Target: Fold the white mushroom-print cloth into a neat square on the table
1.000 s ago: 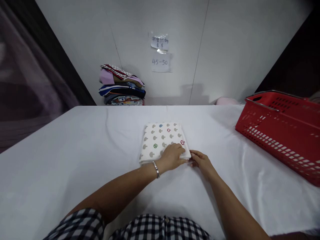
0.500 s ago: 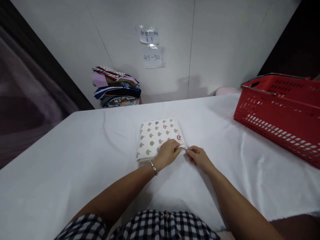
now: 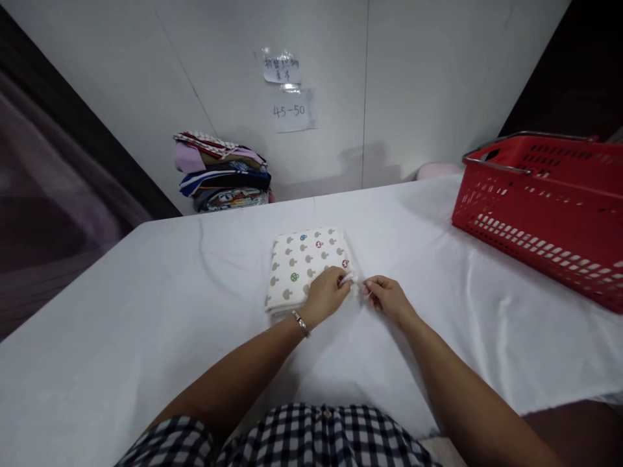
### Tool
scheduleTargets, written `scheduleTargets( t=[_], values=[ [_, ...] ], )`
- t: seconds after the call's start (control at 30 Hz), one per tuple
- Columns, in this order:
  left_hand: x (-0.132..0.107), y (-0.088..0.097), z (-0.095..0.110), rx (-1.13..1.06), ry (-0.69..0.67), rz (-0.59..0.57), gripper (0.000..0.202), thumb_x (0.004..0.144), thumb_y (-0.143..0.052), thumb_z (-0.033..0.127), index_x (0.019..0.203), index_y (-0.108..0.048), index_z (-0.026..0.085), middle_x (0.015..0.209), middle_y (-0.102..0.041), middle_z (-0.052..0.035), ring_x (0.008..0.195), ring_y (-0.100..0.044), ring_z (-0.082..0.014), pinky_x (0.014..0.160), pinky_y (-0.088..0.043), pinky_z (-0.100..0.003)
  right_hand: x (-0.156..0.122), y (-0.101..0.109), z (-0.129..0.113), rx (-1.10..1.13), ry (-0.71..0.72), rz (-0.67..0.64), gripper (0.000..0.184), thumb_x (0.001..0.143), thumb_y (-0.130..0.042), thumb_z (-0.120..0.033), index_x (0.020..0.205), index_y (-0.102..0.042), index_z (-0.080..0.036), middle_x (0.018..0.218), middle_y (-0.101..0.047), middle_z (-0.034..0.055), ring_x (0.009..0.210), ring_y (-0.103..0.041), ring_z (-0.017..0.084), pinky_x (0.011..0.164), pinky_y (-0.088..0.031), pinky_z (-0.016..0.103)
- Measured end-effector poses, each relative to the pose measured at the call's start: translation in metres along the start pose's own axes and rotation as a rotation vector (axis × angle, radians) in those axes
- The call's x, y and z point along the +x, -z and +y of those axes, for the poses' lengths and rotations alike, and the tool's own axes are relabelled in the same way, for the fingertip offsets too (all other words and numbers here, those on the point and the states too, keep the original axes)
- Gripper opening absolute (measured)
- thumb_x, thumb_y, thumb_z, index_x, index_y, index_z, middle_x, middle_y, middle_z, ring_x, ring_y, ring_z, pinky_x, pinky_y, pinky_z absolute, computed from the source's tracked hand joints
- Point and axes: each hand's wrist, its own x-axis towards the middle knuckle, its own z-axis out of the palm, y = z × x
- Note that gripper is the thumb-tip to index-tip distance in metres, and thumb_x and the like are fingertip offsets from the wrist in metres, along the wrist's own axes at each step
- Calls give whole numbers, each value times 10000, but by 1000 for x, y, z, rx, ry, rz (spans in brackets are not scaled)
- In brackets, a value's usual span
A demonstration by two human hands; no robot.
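A folded white cloth (image 3: 292,263) printed with grey mushroom shapes and a few blue, red and green ones lies flat in front of me. My left hand (image 3: 328,292), with a metal bracelet at the wrist, rests over its near right part. Thumb and fingers there pinch a bunched bit of the corner. Just right of that corner, my right hand (image 3: 384,298) has its thumb and fingertips pressed together. A small gap shows between it and the cloth, and whatever is in the pinch is too small to name.
A white-covered table (image 3: 204,350) spreads under everything. At the back left sits a pile of folded textiles (image 3: 224,172) against the wall. A red perforated basket (image 3: 540,207) with a metal handle stands at right. Handwritten paper signs (image 3: 291,110) hang on the wall.
My right hand has drawn slightly away from the cloth's corner, widening the gap. The left hand keeps its pinch, and the bunched corner is lifted a little more. The view has shifted slightly.
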Motion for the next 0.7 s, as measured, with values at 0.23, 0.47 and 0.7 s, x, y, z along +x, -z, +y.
scheduleTargets(
  t=[0.23,0.47,0.7],
  values=[
    [-2,4,0,-41,26,48,57,800,-529,259,791,-550,208,775,-580,2,725,-520,-141,653,-391,-251,0,0,5,-177,-69,-42,257,715,-601,-388,586,-551,-172,370,-496,-29,282,-368,74,319,-262,207],
    [0,5,-4,-13,-30,120,42,811,-526,247,821,-538,208,776,-573,8,719,-512,-134,650,-377,-252,4,-9,4,-119,31,-18,163,734,-573,-313,641,-525,-188,440,-518,-58,318,-400,61,347,-278,193],
    [-1,2,-7,55,-171,80,37,831,-514,228,808,-524,201,805,-567,-10,767,-521,-153,660,-379,-264,12,-14,2,-112,-84,-145,175,720,-587,-314,630,-561,-167,477,-562,-28,287,-374,55,304,-220,198]
  ],
)
